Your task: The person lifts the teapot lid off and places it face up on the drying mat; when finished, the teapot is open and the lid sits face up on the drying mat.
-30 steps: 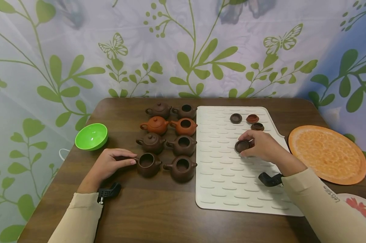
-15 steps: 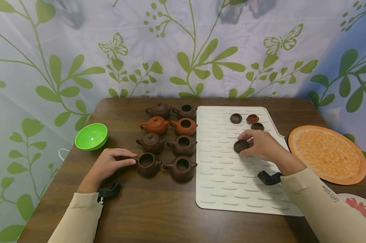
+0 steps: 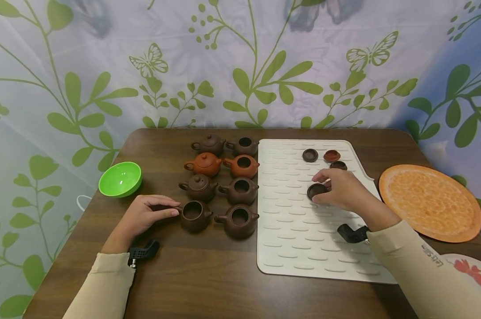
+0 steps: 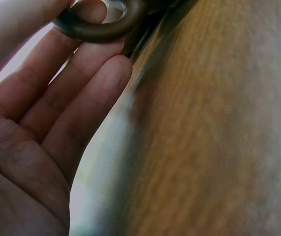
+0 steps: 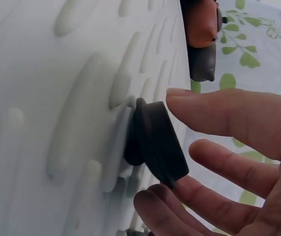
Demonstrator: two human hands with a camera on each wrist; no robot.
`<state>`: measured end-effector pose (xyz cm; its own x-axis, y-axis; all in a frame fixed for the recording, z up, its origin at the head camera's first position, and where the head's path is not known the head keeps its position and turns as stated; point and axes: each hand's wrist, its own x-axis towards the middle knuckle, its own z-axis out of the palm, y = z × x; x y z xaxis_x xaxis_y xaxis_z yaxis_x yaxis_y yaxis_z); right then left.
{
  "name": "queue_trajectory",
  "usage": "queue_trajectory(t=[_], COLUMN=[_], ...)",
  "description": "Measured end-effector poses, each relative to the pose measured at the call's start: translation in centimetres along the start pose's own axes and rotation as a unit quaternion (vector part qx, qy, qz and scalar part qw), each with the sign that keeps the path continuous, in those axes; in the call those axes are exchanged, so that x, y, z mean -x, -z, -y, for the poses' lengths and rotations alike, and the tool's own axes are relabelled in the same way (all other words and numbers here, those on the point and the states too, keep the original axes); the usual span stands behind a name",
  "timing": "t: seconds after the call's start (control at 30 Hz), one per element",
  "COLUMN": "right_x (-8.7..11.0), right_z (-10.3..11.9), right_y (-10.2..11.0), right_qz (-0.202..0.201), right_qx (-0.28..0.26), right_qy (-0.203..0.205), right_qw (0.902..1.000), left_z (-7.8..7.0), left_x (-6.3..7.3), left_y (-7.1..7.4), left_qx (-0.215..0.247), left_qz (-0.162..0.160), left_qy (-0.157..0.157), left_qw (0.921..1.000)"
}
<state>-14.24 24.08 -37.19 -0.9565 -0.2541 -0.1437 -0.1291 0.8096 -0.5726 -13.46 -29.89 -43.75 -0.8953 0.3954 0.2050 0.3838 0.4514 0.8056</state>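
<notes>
My left hand (image 3: 142,217) pinches the handle of a dark brown teapot (image 3: 194,217) without a lid, on the table at the near left of the group. In the left wrist view the ring handle (image 4: 101,29) sits between thumb and fingers. Over the pale mat, my right hand (image 3: 340,190) has its thumb and fingers spread around a dark brown teapot lid (image 3: 316,192). That lid is upside down, knob towards the mat. The right wrist view shows a slight gap between the thumb (image 5: 204,110) and the lid (image 5: 160,142); fingers are close to its lower edge.
More teapots stand in two columns, such as a lidded orange one (image 3: 204,165) and a lidless brown one (image 3: 240,221). Lids, one of them reddish (image 3: 332,156), lie on the white mat (image 3: 284,248). A green bowl (image 3: 120,179) is left, an orange round mat (image 3: 432,204) right.
The lid has shifted slightly left and come to rest on the mat. The right hand's index finger has spread away from its rim. The left hand and its teapot stay put.
</notes>
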Motion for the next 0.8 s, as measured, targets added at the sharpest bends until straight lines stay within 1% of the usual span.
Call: queue_trajectory(t=[0.17, 0.37, 0.57, 0.7, 0.8], right_x=[-0.1, -0.6, -1.7, -2.8, -3.7], right_z=[0.5, 1.5, 2.9, 4.3, 5.6], right_y=[0.0, -0.3, -1.2, -1.8, -2.5], right_qz=[-0.01, -0.014, -0.02, -0.025, -0.029], right_qx=[0.022, 0.035, 0.039, 0.05, 0.059], right_qy=[0.015, 0.031, 0.043, 0.063, 0.088], right_qw=[0.9996, 0.9988, 0.9981, 0.9964, 0.994], left_z=[-0.2, -0.4, -0.2, -0.1, -0.1], left_x=[0.0, 0.1, 0.0, 0.0, 0.0], left_y=[0.0, 0.1, 0.1, 0.1, 0.1], left_qx=[0.002, 0.004, 0.005, 0.008, 0.041], left_qz=[0.002, 0.005, 0.006, 0.004, 0.002], left_qy=[0.0, 0.002, 0.004, 0.009, 0.014], left_qw=[1.0, 1.0, 1.0, 0.9999, 0.9991])
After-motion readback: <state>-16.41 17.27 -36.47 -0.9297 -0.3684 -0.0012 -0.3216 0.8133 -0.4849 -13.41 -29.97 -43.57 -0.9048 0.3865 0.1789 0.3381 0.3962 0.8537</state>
